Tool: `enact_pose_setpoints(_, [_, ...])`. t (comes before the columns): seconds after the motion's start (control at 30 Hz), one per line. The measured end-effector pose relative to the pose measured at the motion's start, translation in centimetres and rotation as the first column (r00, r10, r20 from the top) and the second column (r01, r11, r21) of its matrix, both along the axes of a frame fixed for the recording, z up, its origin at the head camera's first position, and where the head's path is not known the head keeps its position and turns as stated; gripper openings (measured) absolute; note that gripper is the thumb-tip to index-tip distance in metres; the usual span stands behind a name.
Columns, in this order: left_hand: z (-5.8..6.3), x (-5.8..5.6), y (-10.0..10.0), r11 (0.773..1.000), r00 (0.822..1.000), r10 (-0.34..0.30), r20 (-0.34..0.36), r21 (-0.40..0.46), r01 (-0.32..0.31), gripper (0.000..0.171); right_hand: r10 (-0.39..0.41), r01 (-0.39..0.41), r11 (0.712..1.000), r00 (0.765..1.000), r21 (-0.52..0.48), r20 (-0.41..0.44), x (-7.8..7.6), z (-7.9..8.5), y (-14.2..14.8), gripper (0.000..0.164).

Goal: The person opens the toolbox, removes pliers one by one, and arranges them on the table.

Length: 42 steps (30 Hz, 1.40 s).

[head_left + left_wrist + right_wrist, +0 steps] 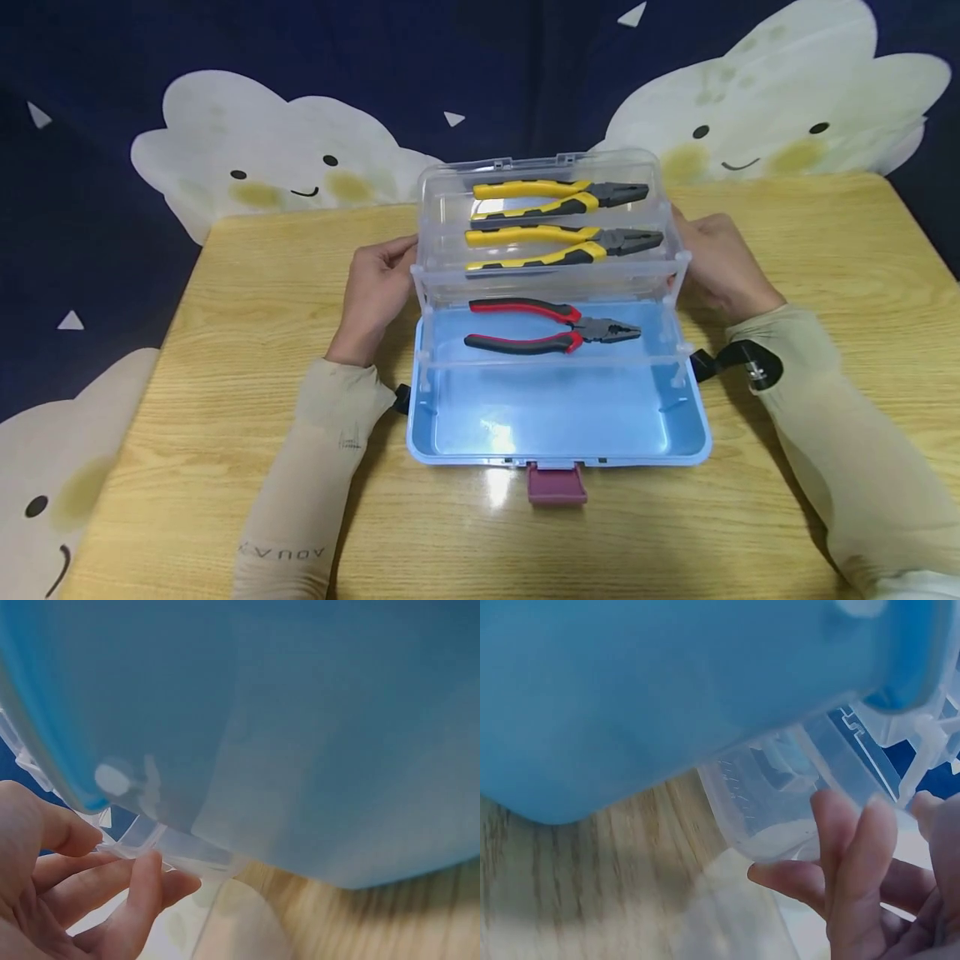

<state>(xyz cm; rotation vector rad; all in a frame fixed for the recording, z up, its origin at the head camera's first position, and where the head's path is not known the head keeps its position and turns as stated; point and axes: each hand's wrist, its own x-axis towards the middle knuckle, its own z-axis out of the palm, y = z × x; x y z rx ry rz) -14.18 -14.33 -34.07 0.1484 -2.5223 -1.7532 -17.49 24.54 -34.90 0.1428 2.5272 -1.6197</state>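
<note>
A light-blue toolbox (551,408) stands wide open, its clear fold-out trays (442,250) raised at the back. Two yellow-and-black pliers (558,237) lie one above the other in the upper part. Below them, red-and-black pliers (555,327) rest in the lower clear tray. At the box's back left, my left hand (378,287) pinches the edge of the clear lid (202,855), thumb and fingers bent. On the opposite side my right hand (716,262) holds the same clear lid (769,817) with curled fingers. The head view hides most of the fingertips behind the plastic.
A pink latch (556,485) hangs down at the box's front. The box stands on a wood-grain table (262,292). Behind the table hangs a dark blue cloth with white clouds (292,150). Black wrist straps (750,364) sit close to the box's sides.
</note>
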Motion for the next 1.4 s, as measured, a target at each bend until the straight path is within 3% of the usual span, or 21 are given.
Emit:
enact_pose_setpoints(0.57, [-0.5, -0.5, 0.1, 1.000, 1.000, 0.013, 0.001, -0.029, -0.013, 0.034, -0.012, 0.017, 0.998, 0.998, 0.063, -0.069, 0.1, -0.8, -0.4, 0.063])
enact_pose_setpoints(0.73, [-0.6, -0.6, 0.2, 1.000, 1.000, 0.013, 0.007, -0.023, -0.013, 0.034, -0.030, 0.032, 0.999, 0.997, 0.035, -0.068, -0.1, -1.0, -0.5, 0.061])
enact_pose_setpoints(1.17, [-1.1, -0.6, -0.1, 0.998, 0.999, -0.004, 0.049, -0.058, 0.007, 0.033, -0.005, 0.009, 0.995, 0.999, 0.104, -0.040, -0.1, -1.4, -0.6, 0.059])
enact_pose_setpoints(1.4, [-1.3, -0.5, -0.2, 0.995, 0.997, -0.012, 0.073, -0.097, 0.019, 0.034, 0.001, -0.004, 0.987, 1.000, 0.158, 0.023, 0.2, -1.2, -0.6, 0.060])
